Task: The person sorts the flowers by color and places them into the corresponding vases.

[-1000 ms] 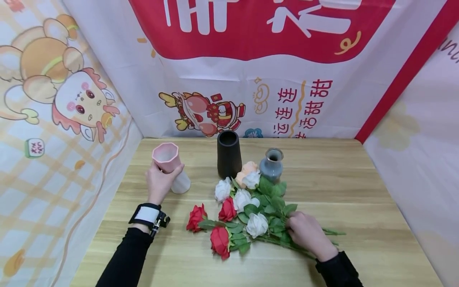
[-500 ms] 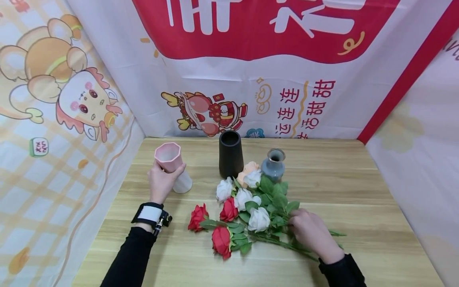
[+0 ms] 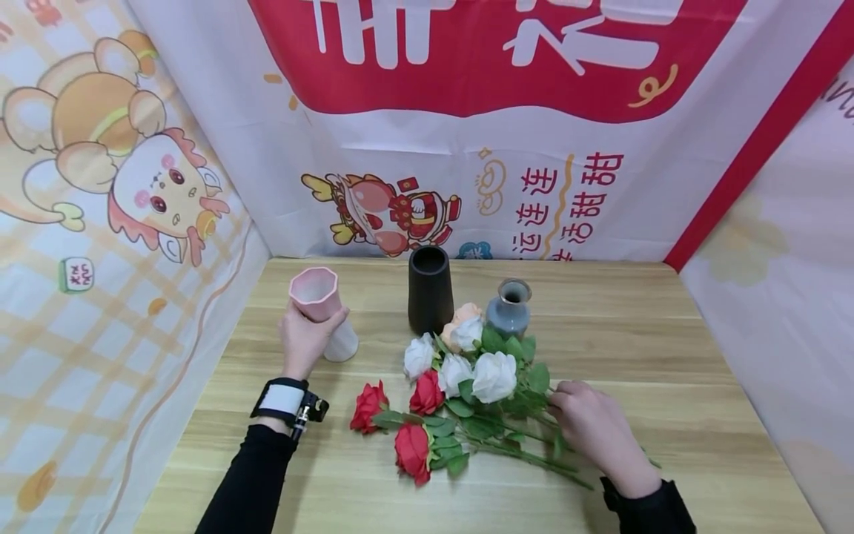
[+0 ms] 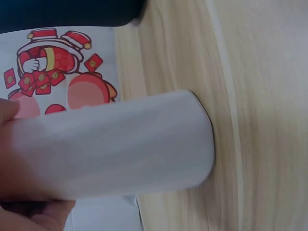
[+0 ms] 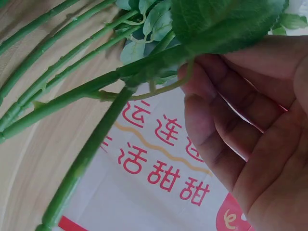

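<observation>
My left hand (image 3: 305, 340) grips a pink-and-white vase (image 3: 342, 341) just below its pink eight-sided rim. In the left wrist view, the vase's pale lower body (image 4: 139, 147) stretches toward the wood tabletop. On the right, my right hand (image 3: 594, 423) pinches the stem of a white artificial rose (image 3: 495, 377), its bloom over the other flowers. The right wrist view shows the green stem (image 5: 83, 161) at the fingertips, partly hidden by a leaf (image 5: 226, 24). Below lie more white roses (image 3: 419, 356), a peach rose (image 3: 462, 319) and red roses (image 3: 412, 449).
A tall black vase (image 3: 430, 293) stands behind the blooms, with a small blue-grey vase (image 3: 509, 315) to its right. Loose stems (image 3: 547, 463) lie on the wood table (image 3: 640, 334). Printed cloth walls (image 3: 373, 133) enclose the back and sides.
My right hand has shifted slightly right and lifted the white rose, whose bloom has risen and moved right above the pile. My left hand stays on the pink-and-white vase.
</observation>
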Demonstrator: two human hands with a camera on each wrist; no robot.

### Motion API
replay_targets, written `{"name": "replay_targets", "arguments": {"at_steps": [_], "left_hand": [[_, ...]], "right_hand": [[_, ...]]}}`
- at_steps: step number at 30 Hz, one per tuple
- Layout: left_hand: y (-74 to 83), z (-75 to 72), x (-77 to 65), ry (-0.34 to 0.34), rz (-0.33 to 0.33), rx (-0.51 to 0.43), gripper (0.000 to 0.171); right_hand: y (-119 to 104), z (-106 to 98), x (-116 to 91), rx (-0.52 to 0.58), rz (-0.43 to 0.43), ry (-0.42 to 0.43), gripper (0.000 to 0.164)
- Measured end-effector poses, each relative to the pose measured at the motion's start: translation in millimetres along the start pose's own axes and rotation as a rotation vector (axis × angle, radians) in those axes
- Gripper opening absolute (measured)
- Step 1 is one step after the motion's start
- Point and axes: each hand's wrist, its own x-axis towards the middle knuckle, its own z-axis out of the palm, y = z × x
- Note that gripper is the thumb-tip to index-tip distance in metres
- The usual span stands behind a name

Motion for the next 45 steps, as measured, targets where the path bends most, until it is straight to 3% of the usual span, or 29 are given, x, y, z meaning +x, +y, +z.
{"name": "replay_targets", "arguments": {"at_steps": [10,17,31,37,45], "left_hand": [[-5.8,1.1,-0.5,0.021,-0.006,-0.01,0.076],[-7.9,0.5,2.2,0.024,0.01,0.018,0.075],[-8.3,-0.3,2.1,0.005,0.007,0.055,0.076],[-9.5,0.3,3.0,0.016,0.018,0.072,0.075],[-10.0,2.3,3.3,0.041,0.034,0.102,0.073]], "right_hand": [[-4,-15,5,0.066,-0.058,0.185,0.011],[3,-30,20,0.142,-0.096,0.298,0.012],[20,-44,28,0.228,0.022,0.269,0.017],[33,-43,28,0.274,0.028,0.298,0.014],[43,-32,23,0.094,0.011,0.261,0.014]]}}
